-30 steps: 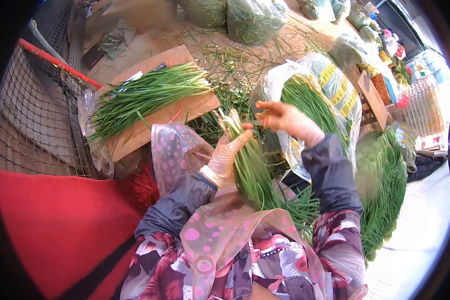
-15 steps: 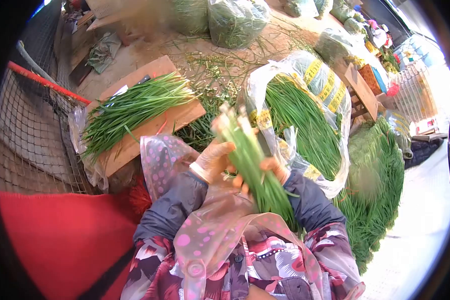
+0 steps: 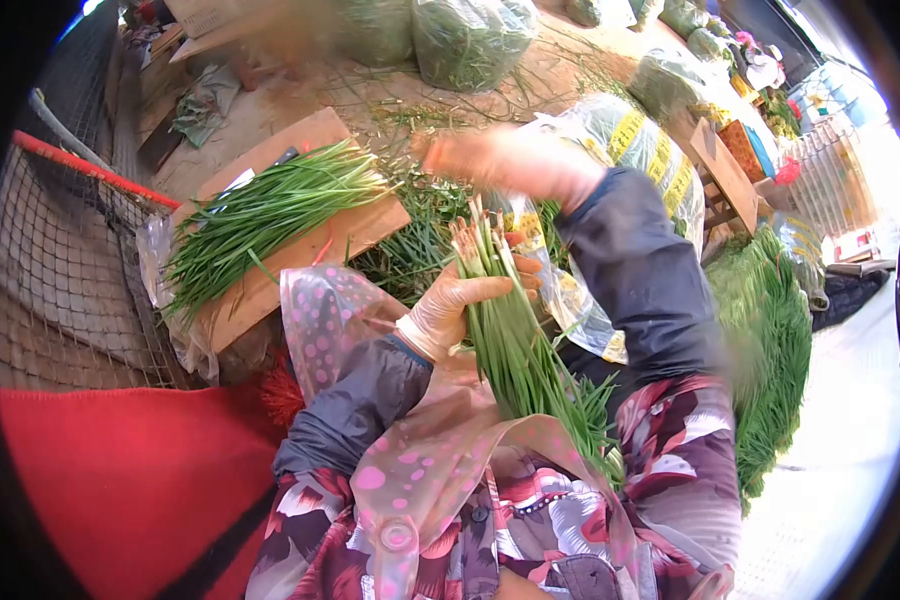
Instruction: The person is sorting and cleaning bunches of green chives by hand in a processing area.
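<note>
My left hand (image 3: 448, 308), in a thin pale glove, is wrapped round a bunch of garlic chives (image 3: 518, 345). The pale cut ends point up and away from me, and the green leaves hang toward my right sleeve and apron. My right hand (image 3: 520, 163) is off the bunch, stretched out above it and in front of the open plastic bag of chives. Motion smears its fingers, so whether it holds anything does not show. To the left, a pile of chives (image 3: 280, 205) lies across a wooden board (image 3: 375, 232), with a dark-handled object partly under it.
Loose leaves and trimmings (image 3: 425, 225) litter the ground beyond the board. A yellow-taped plastic bag (image 3: 635, 140) stands at right, beside a large heap of chives (image 3: 770, 350). Netting (image 3: 65, 270) with a red bar is at left. Full bags (image 3: 473, 45) stand farther back.
My right hand has let go of the chives and swung up and away, over the bag. The left hand keeps hold of the bunch, whose leaves now hang a little more upright.
</note>
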`<state>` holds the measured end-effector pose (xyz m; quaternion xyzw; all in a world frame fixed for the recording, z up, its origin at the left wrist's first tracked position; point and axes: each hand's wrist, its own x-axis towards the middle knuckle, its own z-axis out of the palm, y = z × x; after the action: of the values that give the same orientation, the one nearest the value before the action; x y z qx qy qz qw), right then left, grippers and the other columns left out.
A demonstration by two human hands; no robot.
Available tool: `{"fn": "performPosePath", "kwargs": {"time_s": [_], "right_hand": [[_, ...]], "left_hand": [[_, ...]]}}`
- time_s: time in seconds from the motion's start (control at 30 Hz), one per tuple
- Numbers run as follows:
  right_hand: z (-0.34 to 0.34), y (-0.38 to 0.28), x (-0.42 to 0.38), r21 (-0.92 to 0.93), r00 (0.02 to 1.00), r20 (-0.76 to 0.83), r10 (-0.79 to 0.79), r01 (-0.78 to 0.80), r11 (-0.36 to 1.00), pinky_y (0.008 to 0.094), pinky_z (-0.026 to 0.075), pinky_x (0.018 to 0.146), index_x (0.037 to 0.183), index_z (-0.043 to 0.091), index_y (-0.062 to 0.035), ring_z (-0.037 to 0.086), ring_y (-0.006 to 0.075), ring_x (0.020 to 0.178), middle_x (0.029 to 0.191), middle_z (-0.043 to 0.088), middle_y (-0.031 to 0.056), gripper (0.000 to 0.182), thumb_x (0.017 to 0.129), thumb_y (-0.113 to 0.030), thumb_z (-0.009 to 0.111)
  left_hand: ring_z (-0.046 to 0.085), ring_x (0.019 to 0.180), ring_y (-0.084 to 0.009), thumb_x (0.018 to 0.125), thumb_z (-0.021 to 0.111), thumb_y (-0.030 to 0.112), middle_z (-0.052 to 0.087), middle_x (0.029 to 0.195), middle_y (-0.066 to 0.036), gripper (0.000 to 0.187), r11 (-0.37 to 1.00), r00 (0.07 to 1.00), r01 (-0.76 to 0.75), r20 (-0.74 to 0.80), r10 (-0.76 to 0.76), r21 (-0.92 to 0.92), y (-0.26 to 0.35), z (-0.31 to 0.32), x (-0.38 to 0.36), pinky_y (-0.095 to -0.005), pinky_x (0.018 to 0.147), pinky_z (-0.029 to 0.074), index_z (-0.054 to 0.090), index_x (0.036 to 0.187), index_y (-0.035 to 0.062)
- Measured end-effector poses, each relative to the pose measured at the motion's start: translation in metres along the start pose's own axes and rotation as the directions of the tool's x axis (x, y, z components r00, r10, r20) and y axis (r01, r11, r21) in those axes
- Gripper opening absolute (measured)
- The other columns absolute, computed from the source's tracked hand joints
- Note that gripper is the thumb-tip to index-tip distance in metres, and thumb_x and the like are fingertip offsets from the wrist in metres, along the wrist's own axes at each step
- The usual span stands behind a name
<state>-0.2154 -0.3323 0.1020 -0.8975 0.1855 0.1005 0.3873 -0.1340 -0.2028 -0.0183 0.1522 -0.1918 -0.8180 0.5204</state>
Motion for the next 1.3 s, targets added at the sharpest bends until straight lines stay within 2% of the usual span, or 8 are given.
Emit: {"fn": "performPosePath", "kwargs": {"time_s": [0.07, 0.17, 0.27, 0.37, 0.57, 0.73, 1.23, 1.3], "right_hand": [[0.026, 0.001, 0.002, -0.026, 0.986, 0.154, 0.068, -0.065, 0.998, 0.0301, 0.039, 0.105, 0.138, 0.049, -0.0031, 0.050, 0.0183, 0.126, 0.137, 0.055, 0.0088, 0.055, 0.098, -0.042, 0.051], [0.025, 0.014, -0.017, 0.460, 0.862, -0.487, 0.144, 0.113, 0.880, 0.0296, 0.046, 0.095, 0.125, 0.059, -0.0018, 0.059, 0.0151, 0.110, 0.119, 0.065, 0.0088, 0.044, 0.091, -0.029, 0.066], [0.037, -0.007, -0.050, 0.352, 0.808, -0.462, 0.366, -0.212, 0.912, 0.0256, 0.051, 0.073, 0.091, 0.070, -0.0013, 0.065, 0.0097, 0.078, 0.084, 0.070, 0.0030, 0.016, 0.079, -0.010, 0.077], [0.074, -0.011, -0.053, -0.109, 0.848, -0.360, 0.389, -0.452, 0.885, 0.0369, 0.053, 0.070, 0.084, 0.071, -0.0065, 0.068, 0.0276, 0.073, 0.078, 0.069, 0.0115, 0.043, 0.071, -0.047, 0.078], [0.098, 0.024, -0.048, 0.199, 0.834, -0.395, 0.386, -0.332, 0.922, 0.0333, 0.049, 0.061, 0.085, 0.068, -0.0026, 0.063, 0.0178, 0.066, 0.071, 0.065, 0.0075, 0.023, 0.082, -0.025, 0.072], [0.092, 0.018, -0.053, 0.677, 0.807, -0.108, 0.581, -0.368, 0.638, 0.0251, 0.046, 0.057, 0.097, 0.066, -0.0042, 0.058, 0.0089, 0.064, 0.069, 0.061, 0.0012, 0.019, 0.088, -0.021, 0.069], [0.053, 0.055, -0.052, 0.731, 0.736, -0.481, 0.477, 0.037, 0.681, 0.0229, 0.044, 0.049, 0.087, 0.065, -0.0023, 0.057, 0.0089, 0.052, 0.067, 0.062, 0.0021, 0.025, 0.094, -0.025, 0.060], [0.049, 0.065, -0.056, 0.567, 0.566, -0.384, 0.730, -0.480, 0.670, 0.0248, 0.046, 0.052, 0.093, 0.065, 0.0016, 0.058, 0.0094, 0.057, 0.072, 0.064, 0.0056, 0.024, 0.094, -0.022, 0.060]], "left_hand": [[0.063, 0.102, -0.0283, 0.081, 0.069, 0.014, 0.063, 0.106, -0.012, 0.060, 0.998, 0.999, 0.038, -0.001, -0.038, 0.053, -0.003, -0.006, -0.002, -0.0452, 0.089, 0.054, 0.042, 0.133, 0.0010], [0.064, 0.098, -0.0271, 0.082, 0.070, 0.016, 0.063, 0.102, -0.011, 0.058, 0.997, 0.991, -0.069, -0.114, 0.071, 0.025, -0.005, -0.007, -0.007, -0.0443, 0.086, 0.055, 0.044, 0.132, 0.0018], [0.064, 0.095, -0.0224, 0.084, 0.073, 0.036, 0.062, 0.105, -0.009, 0.068, 0.994, 0.988, -0.108, -0.110, 0.106, -0.008, -0.013, -0.033, 0.000, -0.0394, 0.086, 0.053, 0.041, 0.135, 0.0038], [0.060, 0.104, -0.0215, 0.080, 0.064, 0.062, 0.060, 0.111, -0.006, 0.079, 0.986, 0.958, -0.168, -0.238, 0.160, -0.013, -0.028, -0.044, 0.009, -0.0397, 0.087, 0.053, 0.040, 0.137, 0.0123], [0.057, 0.108, -0.0213, 0.078, 0.056, 0.071, 0.057, 0.117, -0.006, 0.087, 0.991, 0.968, -0.136, -0.212, 0.133, 0.000, -0.015, -0.027, 0.002, -0.0391, 0.092, 0.050, 0.037, 0.139, 0.0120], [0.059, 0.102, -0.0166, 0.085, 0.069, 0.011, 0.056, 0.117, -0.005, 0.061, 0.977, 0.980, -0.144, -0.113, 0.162, 0.157, -0.012, -0.031, -0.007, -0.0324, 0.089, 0.050, 0.039, 0.138, 0.0100], [0.063, 0.099, -0.0280, 0.074, 0.070, 0.001, 0.061, 0.105, -0.010, 0.075, 0.995, 0.995, -0.102, -0.003, 0.103, 0.019, -0.008, -0.024, -0.011, -0.0457, 0.093, 0.050, 0.034, 0.139, 0.0038], [0.063, 0.101, -0.0303, 0.074, 0.069, -0.001, 0.061, 0.107, -0.011, 0.082, 0.996, 0.996, -0.090, -0.019, 0.091, 0.028, -0.005, -0.029, -0.017, -0.0489, 0.094, 0.049, 0.027, 0.144, 0.0036]]}}
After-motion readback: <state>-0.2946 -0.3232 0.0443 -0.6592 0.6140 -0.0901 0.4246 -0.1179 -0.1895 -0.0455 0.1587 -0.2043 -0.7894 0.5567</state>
